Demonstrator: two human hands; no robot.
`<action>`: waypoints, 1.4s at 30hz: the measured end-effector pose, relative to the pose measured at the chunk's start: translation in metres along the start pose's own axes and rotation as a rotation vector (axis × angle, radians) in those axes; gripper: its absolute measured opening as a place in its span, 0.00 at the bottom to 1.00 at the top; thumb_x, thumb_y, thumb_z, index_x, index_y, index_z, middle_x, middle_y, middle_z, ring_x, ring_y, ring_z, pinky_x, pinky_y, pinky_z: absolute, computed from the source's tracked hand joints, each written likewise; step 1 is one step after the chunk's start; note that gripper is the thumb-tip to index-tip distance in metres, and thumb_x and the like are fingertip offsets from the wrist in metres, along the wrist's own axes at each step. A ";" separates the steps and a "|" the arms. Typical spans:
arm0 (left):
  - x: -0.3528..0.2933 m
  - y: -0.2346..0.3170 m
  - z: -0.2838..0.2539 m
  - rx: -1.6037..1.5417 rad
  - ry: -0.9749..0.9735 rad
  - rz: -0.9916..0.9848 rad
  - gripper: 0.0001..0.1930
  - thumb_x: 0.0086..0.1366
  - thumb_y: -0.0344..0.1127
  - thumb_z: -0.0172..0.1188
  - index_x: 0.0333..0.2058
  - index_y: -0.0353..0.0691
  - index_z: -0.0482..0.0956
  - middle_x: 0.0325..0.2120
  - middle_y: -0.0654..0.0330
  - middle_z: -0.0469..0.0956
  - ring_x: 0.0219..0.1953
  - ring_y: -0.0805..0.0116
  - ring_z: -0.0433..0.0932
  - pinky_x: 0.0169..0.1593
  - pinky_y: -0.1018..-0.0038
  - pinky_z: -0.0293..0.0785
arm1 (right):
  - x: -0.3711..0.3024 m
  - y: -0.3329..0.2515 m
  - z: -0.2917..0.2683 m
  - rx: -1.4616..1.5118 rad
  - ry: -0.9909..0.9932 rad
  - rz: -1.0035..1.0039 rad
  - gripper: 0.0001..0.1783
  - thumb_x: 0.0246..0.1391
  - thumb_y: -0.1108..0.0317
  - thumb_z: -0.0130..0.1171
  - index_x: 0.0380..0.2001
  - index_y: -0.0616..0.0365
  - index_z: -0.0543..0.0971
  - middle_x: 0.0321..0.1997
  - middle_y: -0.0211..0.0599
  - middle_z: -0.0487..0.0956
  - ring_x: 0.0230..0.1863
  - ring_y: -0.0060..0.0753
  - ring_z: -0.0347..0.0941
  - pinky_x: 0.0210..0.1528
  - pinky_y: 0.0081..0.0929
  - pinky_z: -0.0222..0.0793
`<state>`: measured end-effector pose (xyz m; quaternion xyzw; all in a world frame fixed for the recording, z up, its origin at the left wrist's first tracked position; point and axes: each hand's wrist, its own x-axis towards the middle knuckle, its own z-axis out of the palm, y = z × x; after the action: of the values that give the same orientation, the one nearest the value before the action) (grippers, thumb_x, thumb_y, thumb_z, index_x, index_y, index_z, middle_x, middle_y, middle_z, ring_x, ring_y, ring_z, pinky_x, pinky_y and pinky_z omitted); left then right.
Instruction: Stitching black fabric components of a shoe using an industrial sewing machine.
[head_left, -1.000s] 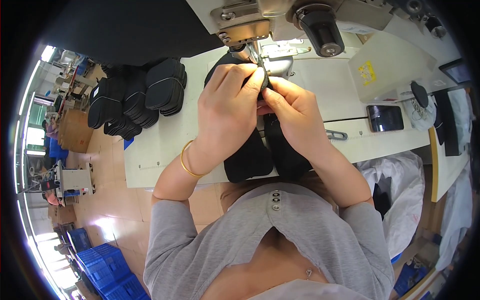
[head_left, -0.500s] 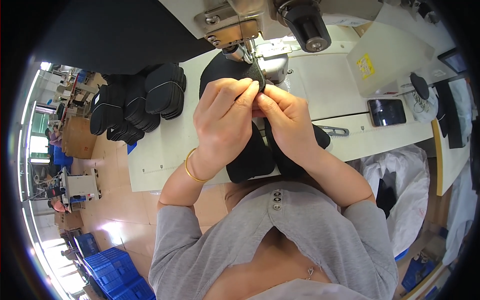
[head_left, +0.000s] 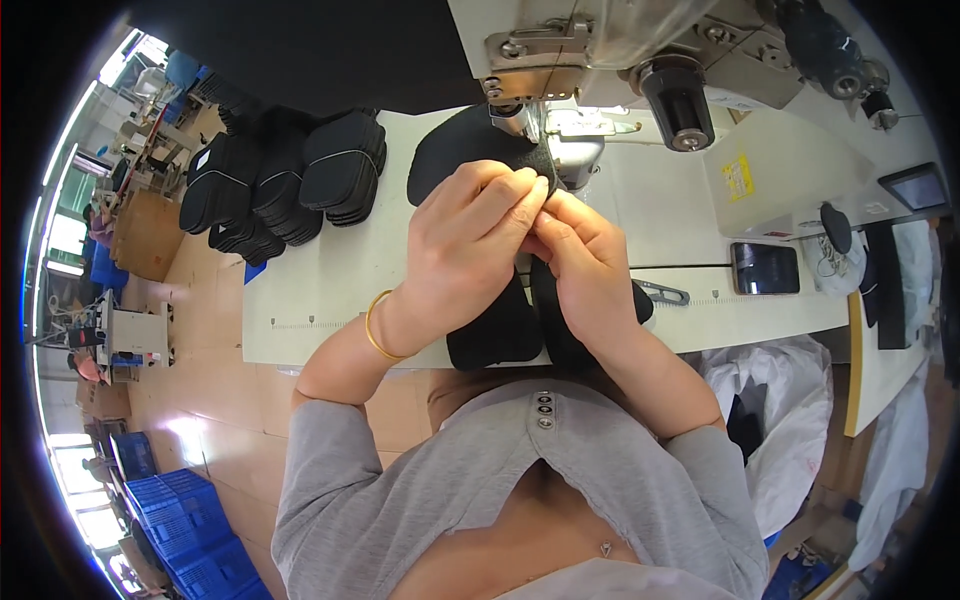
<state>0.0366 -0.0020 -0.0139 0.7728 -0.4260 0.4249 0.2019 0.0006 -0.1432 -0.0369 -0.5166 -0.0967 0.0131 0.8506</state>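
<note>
A black padded fabric piece (head_left: 445,150) lies under the needle area of a sewing machine (head_left: 530,85), with one edge running toward me. My left hand (head_left: 465,245) pinches that edge between thumb and fingers, just in front of the presser foot. Close against it, my right hand (head_left: 588,265) pinches the same edge, its fingertips touching or nearly touching the left ones. What exactly sits between the fingertips is hidden. Below my hands, more black padded pieces (head_left: 492,330) rest at the table's near edge, partly covered by my wrists.
Banded stacks of black pads (head_left: 342,165) stand on the left of the white table (head_left: 330,290). To the right are a phone (head_left: 765,268), a grey slotted metal tool (head_left: 665,293) and a cable bundle (head_left: 835,258). A white sack (head_left: 795,410) hangs below the right edge.
The whole view has shifted, so the machine sits farther right in it. Both hands keep their pinch on the fabric edge, with the fingers slightly rearranged.
</note>
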 end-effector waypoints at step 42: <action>0.019 -0.018 0.005 0.136 0.007 0.080 0.14 0.40 0.26 0.63 0.30 0.32 0.81 0.29 0.58 0.79 0.33 0.63 0.78 0.33 0.72 0.77 | 0.014 0.005 0.011 0.285 -0.053 0.070 0.18 0.65 0.76 0.42 0.55 0.67 0.72 0.48 0.30 0.75 0.46 0.15 0.69 0.50 0.17 0.67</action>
<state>0.0591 -0.0047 -0.0001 0.7657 -0.4258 0.4634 0.1332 0.0129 -0.1292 -0.0344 -0.3930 -0.0980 0.0701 0.9116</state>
